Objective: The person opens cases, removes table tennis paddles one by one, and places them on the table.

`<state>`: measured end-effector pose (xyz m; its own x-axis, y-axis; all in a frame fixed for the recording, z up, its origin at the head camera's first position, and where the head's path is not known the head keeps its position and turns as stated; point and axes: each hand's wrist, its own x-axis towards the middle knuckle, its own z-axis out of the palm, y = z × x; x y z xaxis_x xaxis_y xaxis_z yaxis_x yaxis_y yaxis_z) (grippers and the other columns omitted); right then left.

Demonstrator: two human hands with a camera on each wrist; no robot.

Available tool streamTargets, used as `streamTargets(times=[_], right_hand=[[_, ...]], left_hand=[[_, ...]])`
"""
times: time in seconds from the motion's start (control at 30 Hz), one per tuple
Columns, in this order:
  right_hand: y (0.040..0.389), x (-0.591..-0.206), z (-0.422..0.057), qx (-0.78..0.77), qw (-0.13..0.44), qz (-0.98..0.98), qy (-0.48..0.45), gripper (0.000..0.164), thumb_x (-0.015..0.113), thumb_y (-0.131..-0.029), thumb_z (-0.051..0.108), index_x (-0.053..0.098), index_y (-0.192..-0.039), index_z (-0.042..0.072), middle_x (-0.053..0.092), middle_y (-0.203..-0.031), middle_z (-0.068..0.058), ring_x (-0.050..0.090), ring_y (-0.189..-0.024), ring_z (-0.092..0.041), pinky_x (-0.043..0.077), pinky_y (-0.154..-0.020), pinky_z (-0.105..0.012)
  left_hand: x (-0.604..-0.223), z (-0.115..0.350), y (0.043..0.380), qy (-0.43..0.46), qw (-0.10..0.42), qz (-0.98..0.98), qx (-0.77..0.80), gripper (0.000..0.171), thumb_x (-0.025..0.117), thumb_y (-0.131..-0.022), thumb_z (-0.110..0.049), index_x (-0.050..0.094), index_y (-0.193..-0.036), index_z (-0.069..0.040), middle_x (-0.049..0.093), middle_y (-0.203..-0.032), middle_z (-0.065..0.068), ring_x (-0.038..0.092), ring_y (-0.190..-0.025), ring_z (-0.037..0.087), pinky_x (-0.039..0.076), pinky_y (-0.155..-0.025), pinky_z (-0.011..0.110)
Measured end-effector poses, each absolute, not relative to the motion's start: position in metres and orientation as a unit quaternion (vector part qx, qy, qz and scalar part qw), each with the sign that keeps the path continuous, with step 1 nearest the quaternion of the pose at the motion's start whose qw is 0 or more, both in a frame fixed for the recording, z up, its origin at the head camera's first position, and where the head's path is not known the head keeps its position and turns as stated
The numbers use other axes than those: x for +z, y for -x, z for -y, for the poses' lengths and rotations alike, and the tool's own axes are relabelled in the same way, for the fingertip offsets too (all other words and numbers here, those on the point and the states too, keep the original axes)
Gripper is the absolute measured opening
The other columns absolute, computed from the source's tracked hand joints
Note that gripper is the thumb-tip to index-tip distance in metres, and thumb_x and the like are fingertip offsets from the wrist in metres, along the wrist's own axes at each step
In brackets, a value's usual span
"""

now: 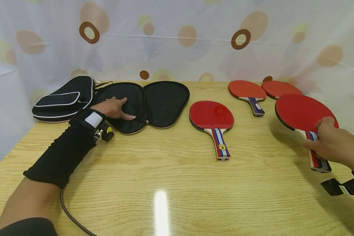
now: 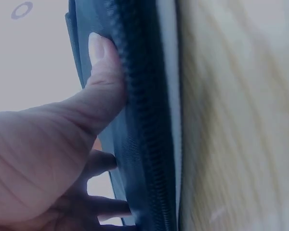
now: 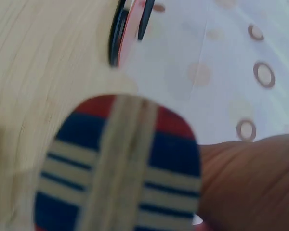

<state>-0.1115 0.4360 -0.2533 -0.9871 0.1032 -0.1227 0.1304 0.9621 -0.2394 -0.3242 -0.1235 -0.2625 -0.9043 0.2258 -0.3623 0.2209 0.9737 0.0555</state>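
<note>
My left hand [image 1: 113, 108] rests on the left half of an opened black paddle case [image 1: 166, 103], thumb and fingers spread. In the left wrist view the thumb lies on the dark lining beside the zipper [image 2: 144, 120]. At the right my right hand [image 1: 339, 141] grips a red table tennis paddle [image 1: 301, 111] by its striped handle, raised above the table. The right wrist view shows that handle's butt end [image 3: 120, 168] close up. Between the hands a second red paddle [image 1: 211, 114] lies flat, its striped handle toward me.
A closed black case [image 1: 62, 95] with white piping stands at the back left. Two more red paddles, one purple-handled [image 1: 247, 90] and one [image 1: 281, 88] partly hidden, lie at the back right. A patterned curtain [image 1: 165, 39] hangs behind the wooden table [image 1: 121, 183].
</note>
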Motion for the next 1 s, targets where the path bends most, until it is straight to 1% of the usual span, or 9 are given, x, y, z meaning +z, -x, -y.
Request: streamTargets(times=[0.07,0.13,0.23,0.27,0.33,0.43,0.63,0.73,1.0], right_hand=[[0.115,-0.253,-0.423,-0.138,0.041,-0.989,-0.029,0.051,0.056,-0.097,0.01,0.018,-0.103,-0.024,0.044,-0.07,-0.023,0.049,-0.051,-0.023,0.038,-0.052,-0.035],[0.12,-0.252,-0.41,-0.152,0.042,-0.988,-0.004,0.047,0.055,-0.098,0.01,0.021,-0.105,-0.022,0.046,-0.071,-0.021,0.049,-0.052,-0.022,0.037,-0.051,-0.034],[0.127,-0.252,-0.391,-0.166,0.052,-0.985,0.018,0.048,0.056,-0.097,0.011,0.022,-0.112,-0.02,0.049,-0.068,-0.017,0.051,-0.053,-0.02,0.039,-0.05,-0.034],[0.13,-0.252,-0.385,-0.167,0.052,-0.984,0.025,0.048,0.058,-0.097,0.011,0.023,-0.112,-0.019,0.048,-0.065,-0.013,0.05,-0.052,-0.02,0.037,-0.05,-0.033],[0.134,-0.253,-0.375,-0.173,0.055,-0.983,0.034,0.049,0.061,-0.096,0.012,0.025,-0.113,-0.017,0.046,-0.061,-0.009,0.048,-0.05,-0.019,0.036,-0.049,-0.032],[0.139,-0.254,-0.361,-0.172,0.049,-0.983,0.046,0.049,0.064,-0.095,0.012,0.026,-0.113,-0.014,0.042,-0.057,-0.005,0.045,-0.047,-0.018,0.032,-0.047,-0.031],[0.144,-0.255,-0.347,-0.175,0.05,-0.982,0.052,0.051,0.067,-0.094,0.013,0.027,-0.113,-0.012,0.045,-0.059,-0.007,0.049,-0.05,-0.018,0.036,-0.048,-0.031],[0.144,-0.256,-0.345,-0.178,0.051,-0.982,0.048,0.053,0.068,-0.094,0.013,0.027,-0.114,-0.012,0.049,-0.06,-0.008,0.052,-0.052,-0.018,0.039,-0.049,-0.033],[0.142,-0.261,-0.345,-0.184,0.045,-0.981,0.051,0.05,0.068,-0.095,0.013,0.028,-0.113,-0.01,0.047,-0.059,-0.008,0.05,-0.051,-0.018,0.036,-0.048,-0.032]], left_hand=[[-0.263,0.127,0.328,-0.112,0.186,-0.976,0.017,0.097,0.06,-0.097,-0.054,0.01,-0.16,0.001,0.009,-0.158,0.04,0.009,-0.144,0.06,0.019,-0.111,0.072],[-0.264,0.13,0.33,-0.113,0.187,-0.975,0.028,0.097,0.06,-0.098,-0.053,0.009,-0.159,0.002,0.007,-0.158,0.041,0.007,-0.144,0.061,0.017,-0.112,0.071],[-0.265,0.132,0.334,-0.117,0.187,-0.974,0.04,0.095,0.06,-0.099,-0.05,0.008,-0.159,0.002,0.004,-0.158,0.041,0.004,-0.145,0.06,0.014,-0.114,0.07],[-0.265,0.133,0.335,-0.12,0.187,-0.974,0.042,0.094,0.059,-0.099,-0.049,0.009,-0.159,0.003,0.004,-0.158,0.041,0.003,-0.145,0.06,0.013,-0.114,0.07],[-0.265,0.134,0.336,-0.125,0.186,-0.974,0.046,0.093,0.059,-0.1,-0.047,0.009,-0.159,0.004,0.003,-0.158,0.041,0.002,-0.145,0.059,0.012,-0.115,0.069],[-0.265,0.135,0.339,-0.134,0.182,-0.973,0.046,0.092,0.059,-0.1,-0.046,0.01,-0.159,0.004,0.004,-0.158,0.041,0.002,-0.145,0.059,0.012,-0.115,0.069],[-0.264,0.135,0.343,-0.145,0.18,-0.972,0.046,0.092,0.059,-0.1,-0.048,0.011,-0.159,0.004,0.004,-0.159,0.04,0.003,-0.146,0.057,0.012,-0.115,0.069],[-0.263,0.136,0.346,-0.151,0.181,-0.97,0.049,0.091,0.059,-0.1,-0.047,0.011,-0.159,0.003,0.003,-0.16,0.039,0.003,-0.147,0.056,0.012,-0.115,0.069],[-0.265,0.138,0.347,-0.156,0.183,-0.969,0.05,0.089,0.059,-0.101,-0.044,0.011,-0.159,0.004,0.004,-0.159,0.039,0.004,-0.147,0.057,0.013,-0.114,0.07]])
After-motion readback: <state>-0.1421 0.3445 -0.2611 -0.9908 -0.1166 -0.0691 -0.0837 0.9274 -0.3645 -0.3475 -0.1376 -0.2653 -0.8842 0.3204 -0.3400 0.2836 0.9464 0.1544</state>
